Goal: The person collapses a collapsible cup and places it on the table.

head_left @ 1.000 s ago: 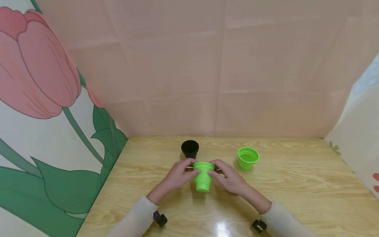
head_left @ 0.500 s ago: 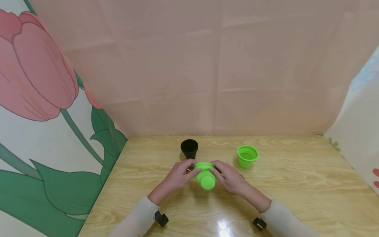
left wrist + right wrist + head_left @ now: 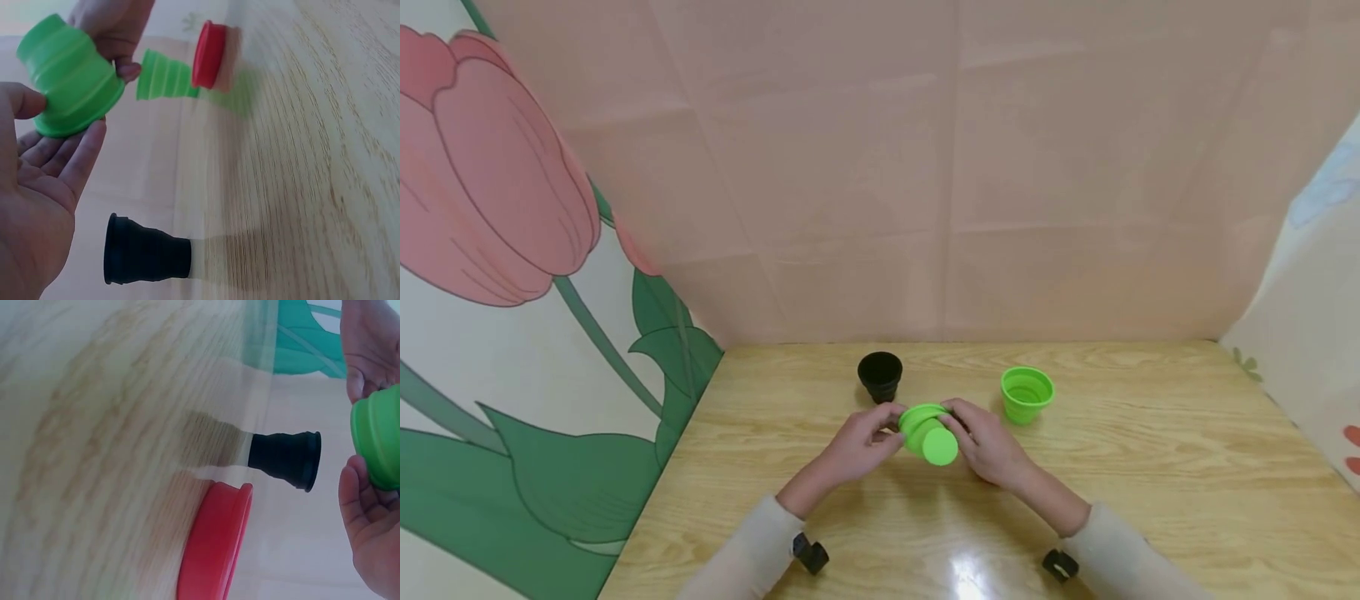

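Both hands hold a green collapsible cup [image 3: 917, 433] above the table, its rim away from me and its narrow base tipped up towards the head camera. My left hand [image 3: 859, 443] grips the rim side, thumb on the outer wall and fingers below the rim in the left wrist view. On the opposite side, my right hand [image 3: 992, 446] grips the cup near its rim. Behind the left hand stands a black collapsible cup [image 3: 880, 379], extended. A second green cup [image 3: 1027, 404] stands extended beyond the right hand. In the wrist views a flattened red cup [image 3: 215, 544] lies on the table.
The wood-grain table [image 3: 1150, 467] ends at a pinkish backdrop [image 3: 955, 208] behind the cups. A tulip-printed panel [image 3: 497, 333] borders the left side, and a pale panel [image 3: 1307, 333] the right.
The held green cup has tilted, its base swinging up towards the head camera and slightly right. Both hands keep hold of it. The standing cups stay in place.
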The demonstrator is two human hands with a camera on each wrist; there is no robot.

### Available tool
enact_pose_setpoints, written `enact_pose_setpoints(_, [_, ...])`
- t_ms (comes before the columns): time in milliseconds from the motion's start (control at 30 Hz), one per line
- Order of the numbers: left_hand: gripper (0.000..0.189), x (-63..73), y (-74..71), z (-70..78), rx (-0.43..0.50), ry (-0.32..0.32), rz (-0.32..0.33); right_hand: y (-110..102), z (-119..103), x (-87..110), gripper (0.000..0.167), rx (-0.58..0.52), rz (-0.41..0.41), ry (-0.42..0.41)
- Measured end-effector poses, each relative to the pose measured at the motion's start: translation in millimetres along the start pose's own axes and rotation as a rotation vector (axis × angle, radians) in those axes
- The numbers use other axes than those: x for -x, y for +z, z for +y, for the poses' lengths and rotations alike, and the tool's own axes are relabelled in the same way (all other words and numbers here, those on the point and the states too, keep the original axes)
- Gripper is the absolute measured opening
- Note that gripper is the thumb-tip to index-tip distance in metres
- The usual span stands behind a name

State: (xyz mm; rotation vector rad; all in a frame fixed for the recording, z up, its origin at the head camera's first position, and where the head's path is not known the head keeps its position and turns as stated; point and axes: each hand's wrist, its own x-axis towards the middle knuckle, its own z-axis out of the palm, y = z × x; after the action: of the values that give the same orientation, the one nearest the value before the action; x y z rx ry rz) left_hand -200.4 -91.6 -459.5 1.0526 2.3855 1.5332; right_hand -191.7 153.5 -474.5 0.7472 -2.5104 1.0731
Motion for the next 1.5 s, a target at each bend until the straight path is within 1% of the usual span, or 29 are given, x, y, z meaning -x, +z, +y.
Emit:
enact_pose_setpoints(100, [0.028,-0.7,1.3,-0.6,-0.022,-0.001,0.020,-3.1,0.2,-0.4,0.015,-0.116,-0.027,0.023])
enact_pose_setpoints(200, [0.028,-1.9,2.2,-0.1,-0.060,0.003,0.042,-5.8,0.8,-0.5,0.022,-0.257,-0.072,0.056])
enact_pose_setpoints(267, [0.028,-3.0,2.7,0.0,-0.084,0.009,0.071,-7.3,1.5,-0.4,0.026,-0.361,-0.106,0.069])
enact_pose_setpoints(400, [0.029,-4.2,2.9,1.4,-0.106,0.012,0.141,-10.6,3.5,1.2,0.031,-0.532,-0.167,0.059])
enact_pose_setpoints(500, [0.032,-4.2,3.0,2.2,-0.083,0.005,0.158,-13.7,4.0,2.3,0.031,-0.605,-0.192,0.049])
enact_pose_setpoints(600, [0.035,-4.2,3.4,1.4,-0.016,-0.010,0.140,-15.5,3.5,2.4,0.026,-0.630,-0.191,0.063])
enact_pose_setpoints(667, [0.038,-4.2,3.6,0.8,0.045,-0.028,0.124,-14.8,2.8,2.2,0.023,-0.619,-0.177,0.073])
enact_pose_setpoints(733, [0.042,-4.2,4.0,0.7,0.111,-0.036,0.103,-13.0,1.7,2.0,0.021,-0.589,-0.148,0.082])
enact_pose_setpoints(800, [0.047,-4.2,4.3,1.4,0.164,-0.031,0.080,-10.9,0.1,1.9,0.020,-0.556,-0.111,0.100])
enact_pose_setpoints(900, [0.054,-4.3,5.3,2.2,0.222,-0.017,0.056,-8.4,-3.5,1.3,0.020,-0.523,-0.054,0.143])
enact_pose_setpoints(967, [0.055,-4.5,6.4,2.7,0.233,-0.026,0.066,-7.1,-5.5,0.7,0.020,-0.517,-0.029,0.158])
enact_pose_setpoints(1067, [0.053,-6.1,8.7,2.7,0.209,-0.060,0.119,-5.8,-7.0,-0.1,0.023,-0.534,-0.020,0.169])
enact_pose_setpoints(1167, [0.051,-8.4,9.4,5.0,0.192,-0.101,0.194,-5.7,-7.0,0.3,0.032,-0.617,-0.050,0.172])
enact_pose_setpoints(1267, [0.050,-10.4,8.6,8.3,0.207,-0.129,0.242,-6.5,-6.6,0.5,0.041,-0.712,-0.092,0.172])
enact_pose_setpoints(1367, [0.049,-11.3,8.4,8.2,0.221,-0.142,0.235,-7.0,-5.4,0.8,0.046,-0.767,-0.120,0.187])
enact_pose_setpoints(1500, [0.052,-10.3,8.9,6.3,0.243,-0.145,0.180,-6.7,-3.1,1.7,0.045,-0.772,-0.123,0.208])
